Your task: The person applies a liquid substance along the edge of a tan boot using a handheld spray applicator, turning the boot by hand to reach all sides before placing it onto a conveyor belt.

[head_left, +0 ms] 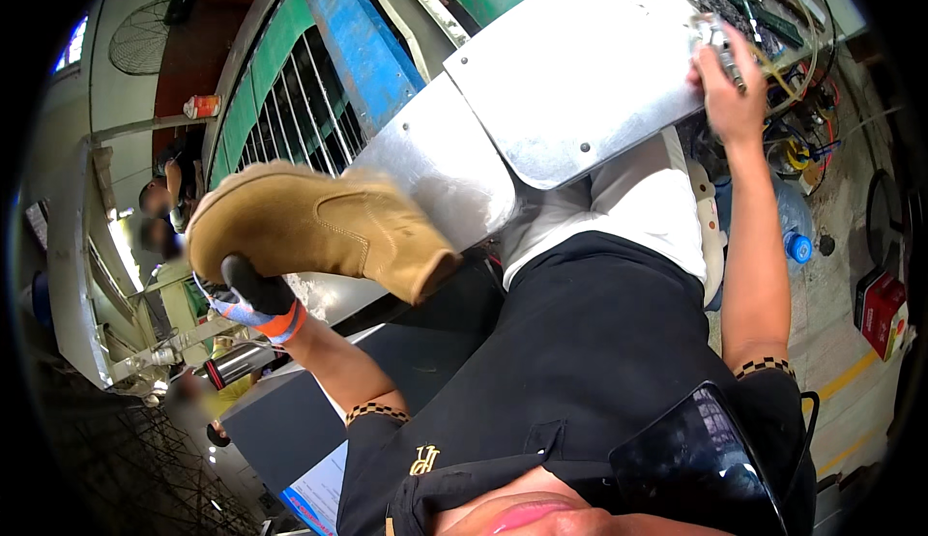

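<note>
My left hand [253, 301], in a dark glove with an orange and blue cuff, grips a tan boot [319, 227] by its sole side. The boot is tilted on its side in the air, its opening toward me at the lower right and its toe to the left. Over the far right of the metal-topped bench [580, 72], my bare right hand [733, 91] is closed around a small silver metal tool [717, 48]. The tool's exact kind is unclear; a thin yellowish hose runs beside it.
Hand tools [764, 19] and cords crowd the bench's far right corner. A clear water bottle [795, 236] with a blue cap stands beside my right arm. A green and blue metal frame with bars [300, 101] rises beyond the boot. People [169, 183] are at the far left.
</note>
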